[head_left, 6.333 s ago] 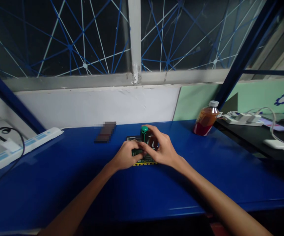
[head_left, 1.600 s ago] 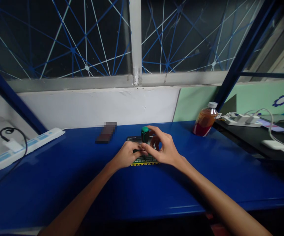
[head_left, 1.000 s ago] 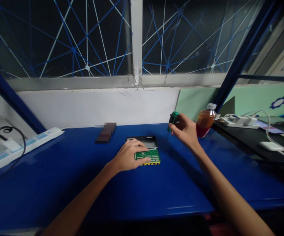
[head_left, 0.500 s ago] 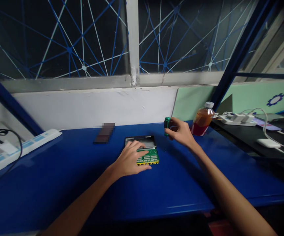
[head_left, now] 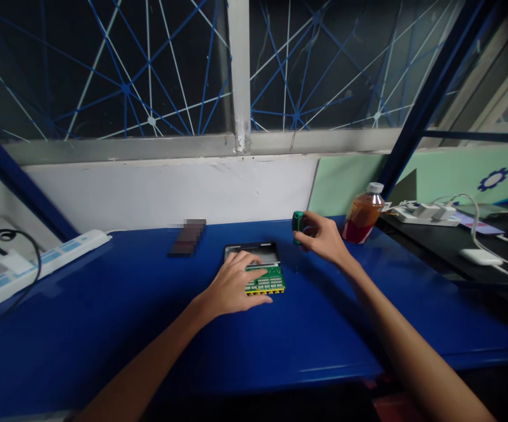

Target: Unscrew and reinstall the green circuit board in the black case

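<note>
On the blue table lies a green circuit board [head_left: 266,282] with a yellow strip along its near edge. It adjoins a shallow black case [head_left: 269,251], apparently open. My left hand [head_left: 235,287] rests across both from the left, fingers spread, hiding the left part of the board. To the right and raised above the table, my right hand [head_left: 322,235] is closed on what looks like a screwdriver [head_left: 298,227], with an upright green-and-black handle. Its shaft cannot be made out clearly. The screwdriver is apart from the board.
A dark flat rectangular object [head_left: 188,239], partly blurred, lies at the back left. A white power strip [head_left: 73,249] with a black cable [head_left: 38,269] runs along the left. A drink bottle [head_left: 363,214] stands at back right, beside another power strip [head_left: 432,215] and a white charger [head_left: 480,256].
The green-and-black handle has turned slightly in my right hand's fingers. My left hand stays on the board; the view has shifted very slightly.
</note>
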Demonstrator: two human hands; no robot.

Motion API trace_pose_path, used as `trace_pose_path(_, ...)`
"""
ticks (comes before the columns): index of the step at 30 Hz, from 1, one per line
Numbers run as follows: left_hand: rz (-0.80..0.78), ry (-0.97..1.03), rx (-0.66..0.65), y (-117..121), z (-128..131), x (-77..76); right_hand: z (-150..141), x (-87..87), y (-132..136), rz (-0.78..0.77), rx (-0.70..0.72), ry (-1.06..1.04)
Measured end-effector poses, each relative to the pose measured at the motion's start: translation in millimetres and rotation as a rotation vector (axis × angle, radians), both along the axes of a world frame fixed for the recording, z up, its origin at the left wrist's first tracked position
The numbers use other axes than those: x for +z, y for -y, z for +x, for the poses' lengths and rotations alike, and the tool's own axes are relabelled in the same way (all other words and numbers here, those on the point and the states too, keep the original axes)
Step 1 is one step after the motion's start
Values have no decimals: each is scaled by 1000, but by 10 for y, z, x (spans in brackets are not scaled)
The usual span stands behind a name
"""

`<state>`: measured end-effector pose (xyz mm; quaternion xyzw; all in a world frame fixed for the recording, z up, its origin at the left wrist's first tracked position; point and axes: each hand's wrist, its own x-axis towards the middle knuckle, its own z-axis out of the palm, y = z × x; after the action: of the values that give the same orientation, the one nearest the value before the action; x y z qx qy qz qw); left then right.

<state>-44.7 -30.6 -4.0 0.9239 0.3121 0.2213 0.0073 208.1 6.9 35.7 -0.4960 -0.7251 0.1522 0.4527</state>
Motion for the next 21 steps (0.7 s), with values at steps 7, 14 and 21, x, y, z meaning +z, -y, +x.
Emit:
trace_pose_path(7,-113,182,-35,51,47,23,-13,90,49,-54,121,-262)
trace_pose_path(14,-204,335,-2,64,135,-8,-140,176,140,-67,264,-525)
trace_pose_path(21,-287,449,8,73,159,9,-295,185,236,-43,284,-610)
